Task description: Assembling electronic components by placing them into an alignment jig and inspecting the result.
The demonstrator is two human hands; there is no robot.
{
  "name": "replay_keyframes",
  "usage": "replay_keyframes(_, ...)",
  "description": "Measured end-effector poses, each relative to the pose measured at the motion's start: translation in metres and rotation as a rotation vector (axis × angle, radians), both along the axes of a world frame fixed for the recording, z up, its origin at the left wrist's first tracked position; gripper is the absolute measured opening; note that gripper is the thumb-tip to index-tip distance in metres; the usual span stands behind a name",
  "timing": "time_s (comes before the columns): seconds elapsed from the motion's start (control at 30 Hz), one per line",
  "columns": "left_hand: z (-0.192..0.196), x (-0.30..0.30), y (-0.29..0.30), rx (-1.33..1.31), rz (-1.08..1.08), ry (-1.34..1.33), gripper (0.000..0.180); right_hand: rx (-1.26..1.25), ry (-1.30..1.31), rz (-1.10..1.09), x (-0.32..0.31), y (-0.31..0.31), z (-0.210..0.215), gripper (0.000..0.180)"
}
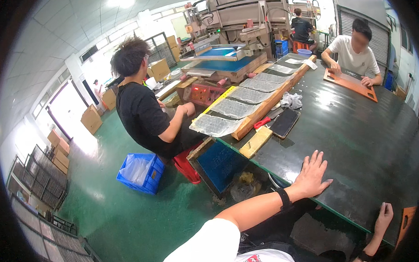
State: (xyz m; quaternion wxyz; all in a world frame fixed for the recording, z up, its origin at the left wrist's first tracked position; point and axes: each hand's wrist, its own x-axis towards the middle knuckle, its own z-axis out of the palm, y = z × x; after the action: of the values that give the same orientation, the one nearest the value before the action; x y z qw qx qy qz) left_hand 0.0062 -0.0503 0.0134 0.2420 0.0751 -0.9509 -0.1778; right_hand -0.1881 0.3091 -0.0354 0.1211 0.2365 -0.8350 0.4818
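The left hand (311, 177) lies palm down on the dark tabletop (348, 140) beneath it, fingers spread and gripping nothing, forearm (253, 206) stretched out behind it, while the right hand (383, 216) points forward, fingers loosely bent, its hold impossible to tell, an orange board (407, 222) just to its right.

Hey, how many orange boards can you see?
2: one orange board at a co-worker's hands across the table, another by your right hand. Others may be hidden.
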Motion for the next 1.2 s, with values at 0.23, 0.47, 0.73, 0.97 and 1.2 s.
replay_keyframes(0.23,0.0,0.0,0.0,-0.005,0.003,-0.012,0.066,0.031,-0.003,0.005,-0.002,0.003,0.0,0.024)
replay_keyframes(0.47,0.0,0.003,0.0,-0.02,0.008,-0.021,0.065,0.042,0.0,0.014,0.004,-0.001,0.004,0.024)
replay_keyframes(0.73,0.0,-0.005,0.002,-0.01,0.014,-0.007,0.066,-0.002,0.054,-0.001,0.013,-0.005,0.016,0.021)
replay_keyframes(0.97,0.004,0.002,-0.009,-0.095,0.063,-0.068,0.066,-0.074,0.033,-0.077,0.029,-0.03,0.03,0.018)
replay_keyframes(1.2,0.001,0.001,-0.007,-0.048,0.082,-0.013,0.063,-0.125,0.04,-0.071,0.039,-0.032,0.036,0.018)
